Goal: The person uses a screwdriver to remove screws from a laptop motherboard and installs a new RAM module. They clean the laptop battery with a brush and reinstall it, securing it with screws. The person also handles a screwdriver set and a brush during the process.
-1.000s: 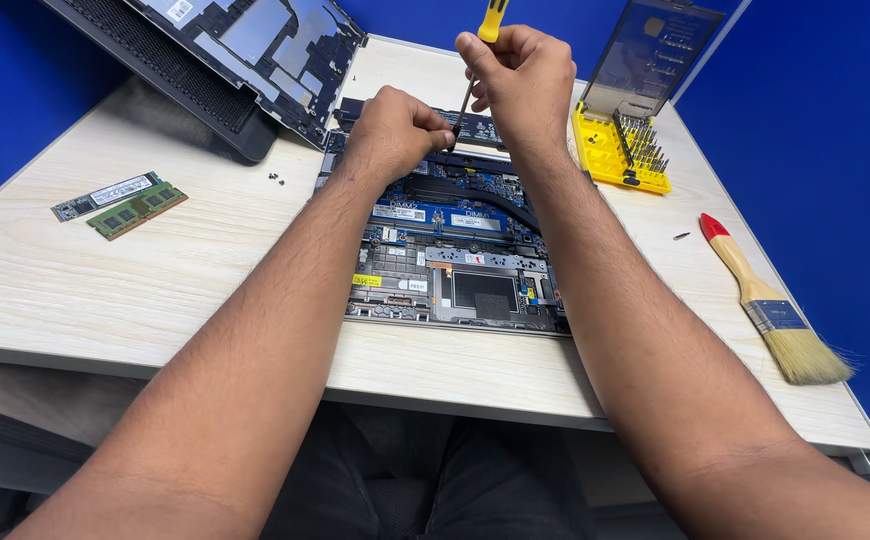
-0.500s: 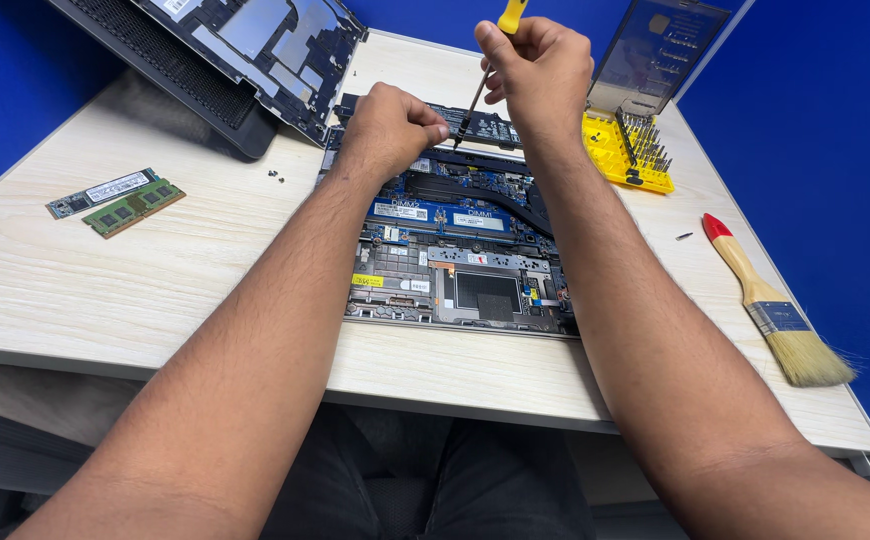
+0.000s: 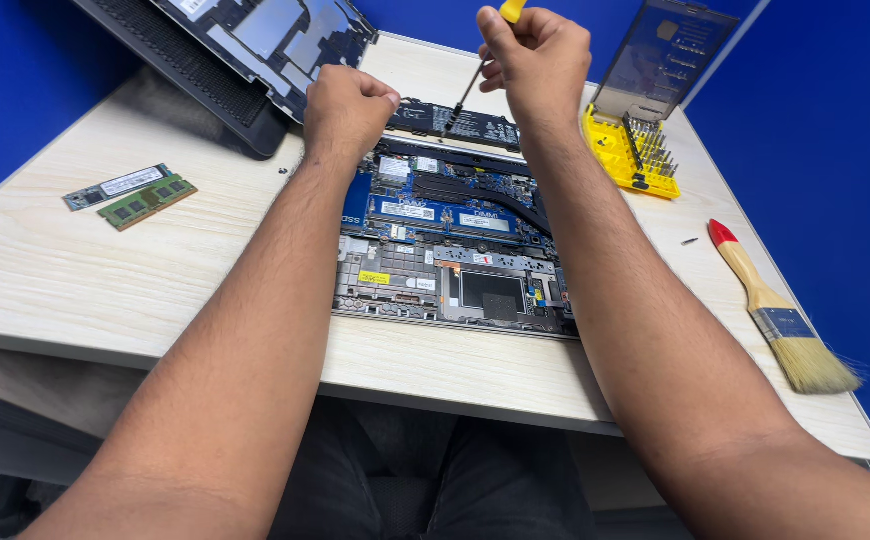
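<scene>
An opened laptop base lies on the pale wooden table, its blue circuit boards and black battery exposed. My right hand grips a yellow-handled screwdriver, whose tip touches the battery at the far edge. My left hand is curled into a fist and rests on the far left corner of the base. Whether anything is in that fist is hidden.
The removed laptop bottom cover leans at the far left. Two memory modules lie at the left. A yellow bit case with open clear lid stands far right. A red-handled brush and loose screws lie right.
My right hand has lifted slightly with the screwdriver and drifted to the right. The left fist has stayed on the laptop's corner.
</scene>
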